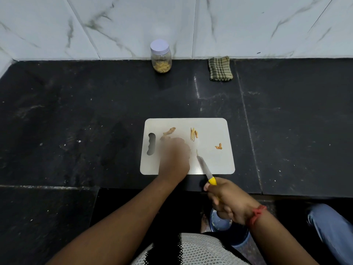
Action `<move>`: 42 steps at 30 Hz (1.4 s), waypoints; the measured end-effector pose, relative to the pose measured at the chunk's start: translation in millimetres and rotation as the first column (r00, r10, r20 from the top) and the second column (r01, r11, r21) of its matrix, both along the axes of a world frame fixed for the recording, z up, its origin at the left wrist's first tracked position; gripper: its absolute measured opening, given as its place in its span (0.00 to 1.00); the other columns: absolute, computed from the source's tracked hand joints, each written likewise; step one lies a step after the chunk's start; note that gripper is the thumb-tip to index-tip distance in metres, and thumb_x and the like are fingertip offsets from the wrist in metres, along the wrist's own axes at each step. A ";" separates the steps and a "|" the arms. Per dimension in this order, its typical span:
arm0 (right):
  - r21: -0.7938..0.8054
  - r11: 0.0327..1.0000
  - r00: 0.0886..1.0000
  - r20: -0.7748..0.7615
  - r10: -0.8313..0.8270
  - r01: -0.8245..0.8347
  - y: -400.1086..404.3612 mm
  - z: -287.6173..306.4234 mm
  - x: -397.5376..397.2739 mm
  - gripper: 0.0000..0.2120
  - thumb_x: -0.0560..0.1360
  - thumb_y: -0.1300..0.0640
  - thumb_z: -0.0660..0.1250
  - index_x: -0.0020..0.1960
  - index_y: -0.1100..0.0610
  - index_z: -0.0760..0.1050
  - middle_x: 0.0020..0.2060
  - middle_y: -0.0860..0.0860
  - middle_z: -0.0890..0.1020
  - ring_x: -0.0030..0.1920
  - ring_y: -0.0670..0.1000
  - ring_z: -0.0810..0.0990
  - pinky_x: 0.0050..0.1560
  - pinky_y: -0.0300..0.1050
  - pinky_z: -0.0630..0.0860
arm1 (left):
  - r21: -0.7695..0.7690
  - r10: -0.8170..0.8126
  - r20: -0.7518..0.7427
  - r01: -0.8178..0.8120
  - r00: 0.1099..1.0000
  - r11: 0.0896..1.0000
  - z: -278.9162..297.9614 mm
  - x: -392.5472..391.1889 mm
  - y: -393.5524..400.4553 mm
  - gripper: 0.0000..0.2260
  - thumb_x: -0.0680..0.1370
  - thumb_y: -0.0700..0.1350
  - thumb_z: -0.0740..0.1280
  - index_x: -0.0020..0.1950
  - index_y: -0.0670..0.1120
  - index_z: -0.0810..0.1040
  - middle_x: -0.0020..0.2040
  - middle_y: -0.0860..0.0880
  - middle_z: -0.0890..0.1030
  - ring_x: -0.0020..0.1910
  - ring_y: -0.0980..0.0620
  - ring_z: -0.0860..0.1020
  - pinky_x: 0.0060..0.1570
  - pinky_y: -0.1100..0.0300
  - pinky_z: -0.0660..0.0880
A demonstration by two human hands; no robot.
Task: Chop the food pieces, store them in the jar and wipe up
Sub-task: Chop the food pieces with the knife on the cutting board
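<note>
A white chopping board [215,165] lies on the black counter. On it lie a tan food piece [169,131], a few thin cut strips [193,134] and a small orange scrap [219,146]. My left hand [174,157] is blurred over the board's left half, fingers curled down by the tan piece; whether it holds anything I cannot tell. A yellow-handled knife [205,168] is gripped in my right hand [226,201], its blade tip down on the board. At the wall stands a clear jar [160,56] with a white lid, holding cut pieces.
A folded green checked cloth [220,68] lies at the wall, right of the jar. Below the counter edge sit a blue bowl [221,223] and a person's knee in jeans [332,228]. Marble tiles back the black counter [76,121].
</note>
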State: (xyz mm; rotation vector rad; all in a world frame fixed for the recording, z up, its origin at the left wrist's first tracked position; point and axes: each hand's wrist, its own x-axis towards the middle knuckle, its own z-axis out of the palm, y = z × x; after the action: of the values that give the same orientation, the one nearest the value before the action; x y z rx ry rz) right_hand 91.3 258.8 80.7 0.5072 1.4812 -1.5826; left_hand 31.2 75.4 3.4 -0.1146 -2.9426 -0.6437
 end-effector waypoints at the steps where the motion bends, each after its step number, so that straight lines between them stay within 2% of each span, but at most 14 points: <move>1: -0.062 0.997 0.998 0.052 -0.041 0.044 1.1 2.6 -1.9 0.05 0.82 0.60 0.58 0.47 0.59 0.69 0.25 0.53 0.67 0.17 0.46 0.55 0.22 0.29 0.55 | -0.009 -0.005 -0.010 0.005 1.000 1.000 -0.6 1.5 -0.9 0.05 0.78 0.40 0.64 0.51 0.46 0.79 0.57 0.48 0.76 0.61 0.47 0.71 0.78 0.46 0.55; 3: -0.112 0.990 0.992 0.101 -0.071 0.083 2.9 4.7 -4.9 0.06 0.82 0.61 0.58 0.48 0.60 0.71 0.26 0.53 0.66 0.17 0.45 0.55 0.21 0.28 0.55 | -0.013 -0.002 -0.023 0.001 1.000 1.000 -2.2 3.3 -2.0 0.06 0.77 0.37 0.66 0.51 0.45 0.80 0.57 0.47 0.77 0.61 0.45 0.73 0.77 0.43 0.59; 5: -0.104 0.992 0.994 0.093 -0.059 0.069 3.1 3.9 -5.8 0.05 0.82 0.61 0.58 0.49 0.60 0.71 0.26 0.53 0.67 0.17 0.45 0.56 0.21 0.28 0.55 | -0.008 0.003 -0.035 -0.004 0.999 1.000 -4.8 4.5 -3.3 0.06 0.77 0.36 0.67 0.51 0.45 0.81 0.56 0.48 0.78 0.60 0.46 0.73 0.77 0.44 0.58; 8: -0.033 0.999 0.999 0.033 0.010 -0.009 0.5 1.5 -5.1 0.04 0.82 0.60 0.58 0.50 0.60 0.70 0.25 0.54 0.68 0.17 0.46 0.56 0.22 0.29 0.55 | -0.017 -0.002 -0.057 0.002 0.998 1.000 -7.5 5.2 -4.8 0.06 0.78 0.37 0.67 0.53 0.45 0.80 0.54 0.49 0.78 0.58 0.48 0.74 0.78 0.46 0.57; 11: 0.048 0.996 0.996 -0.044 0.083 -0.081 -2.9 1.9 -3.5 0.05 0.83 0.59 0.56 0.50 0.60 0.68 0.25 0.54 0.69 0.17 0.47 0.57 0.23 0.31 0.56 | -0.060 -0.074 -0.091 0.068 0.993 0.996 -7.7 8.4 -5.6 0.08 0.78 0.38 0.65 0.56 0.44 0.78 0.53 0.48 0.78 0.56 0.46 0.74 0.76 0.44 0.60; 15: 0.073 0.997 0.991 -0.125 0.044 -0.035 -0.7 2.7 -8.0 0.09 0.83 0.58 0.57 0.45 0.60 0.67 0.26 0.57 0.68 0.17 0.48 0.57 0.23 0.33 0.57 | -0.163 -0.153 -0.115 0.134 0.981 0.978 -11.2 12.2 -8.4 0.08 0.79 0.45 0.64 0.56 0.46 0.78 0.51 0.48 0.78 0.51 0.46 0.74 0.71 0.42 0.65; 21: 0.063 0.997 0.989 -0.148 -0.025 0.035 5.9 2.3 -19.2 0.08 0.83 0.58 0.57 0.47 0.60 0.68 0.26 0.56 0.69 0.17 0.48 0.57 0.23 0.32 0.58 | -0.134 -0.005 -0.089 -0.007 0.996 0.991 -8.4 7.2 3.2 0.04 0.78 0.45 0.67 0.52 0.50 0.79 0.47 0.52 0.80 0.47 0.48 0.75 0.58 0.50 0.66; 26: 0.054 0.998 0.987 -0.157 -0.033 0.042 6.2 5.0 -22.5 0.10 0.83 0.57 0.57 0.44 0.59 0.67 0.25 0.56 0.69 0.17 0.48 0.58 0.23 0.32 0.59 | -0.073 0.128 -0.035 -0.131 0.991 0.989 1.4 -12.6 5.2 0.07 0.78 0.45 0.69 0.55 0.48 0.79 0.51 0.51 0.83 0.52 0.48 0.78 0.59 0.48 0.66; 29: 0.062 0.997 0.986 -0.164 -0.032 0.042 6.9 4.9 -25.5 0.09 0.83 0.57 0.57 0.45 0.59 0.67 0.25 0.56 0.70 0.17 0.49 0.58 0.23 0.33 0.59 | -0.046 0.174 -0.010 -0.174 0.985 0.984 9.1 -29.8 5.9 0.06 0.78 0.44 0.69 0.55 0.47 0.79 0.52 0.49 0.83 0.57 0.46 0.77 0.59 0.48 0.65; 33: 0.081 0.996 0.984 -0.174 -0.029 0.043 9.4 5.0 -30.2 0.07 0.83 0.57 0.57 0.48 0.60 0.67 0.26 0.56 0.71 0.17 0.49 0.58 0.23 0.33 0.59 | -0.086 0.173 0.012 -0.171 0.985 0.981 8.4 -46.5 9.1 0.04 0.80 0.47 0.66 0.52 0.49 0.78 0.49 0.51 0.81 0.52 0.48 0.75 0.55 0.51 0.65; 36: 0.080 0.995 0.983 -0.180 -0.040 0.055 11.4 6.1 -32.1 0.06 0.83 0.58 0.58 0.49 0.60 0.67 0.26 0.55 0.71 0.17 0.49 0.58 0.23 0.33 0.60 | -0.041 0.186 0.016 -0.185 0.982 0.982 7.7 -44.7 11.0 0.04 0.81 0.47 0.65 0.53 0.49 0.79 0.50 0.51 0.81 0.53 0.48 0.76 0.57 0.49 0.66; 38: 0.083 0.995 0.983 -0.180 -0.046 0.062 13.7 6.6 -32.5 0.06 0.83 0.57 0.58 0.49 0.60 0.68 0.26 0.55 0.71 0.18 0.49 0.58 0.22 0.33 0.59 | -0.053 0.119 -0.038 -0.121 0.992 0.991 6.2 -35.1 9.7 0.04 0.80 0.45 0.67 0.53 0.49 0.80 0.51 0.50 0.81 0.54 0.45 0.76 0.56 0.46 0.68; 40: 0.081 0.994 0.982 -0.184 -0.052 0.068 15.4 7.2 -33.3 0.06 0.83 0.57 0.58 0.49 0.60 0.68 0.26 0.55 0.71 0.18 0.49 0.58 0.22 0.34 0.59 | -0.137 -0.072 -0.106 0.057 0.992 0.989 0.7 -21.8 6.4 0.07 0.78 0.43 0.69 0.54 0.50 0.81 0.50 0.49 0.79 0.51 0.45 0.75 0.53 0.47 0.67; 42: 0.075 0.995 0.980 -0.189 -0.057 0.072 15.5 7.0 -34.5 0.07 0.83 0.57 0.58 0.48 0.59 0.68 0.26 0.55 0.71 0.18 0.49 0.58 0.22 0.34 0.58 | -0.208 -0.261 -0.100 0.236 0.960 0.949 -4.8 -12.5 2.5 0.12 0.76 0.42 0.71 0.57 0.53 0.82 0.50 0.50 0.77 0.50 0.46 0.72 0.52 0.49 0.65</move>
State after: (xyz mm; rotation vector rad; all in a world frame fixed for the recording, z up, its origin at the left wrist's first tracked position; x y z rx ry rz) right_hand 56.8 274.4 87.7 0.4677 1.6907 -1.6628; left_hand 18.7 77.9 -1.4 -0.5343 -2.8829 -0.3578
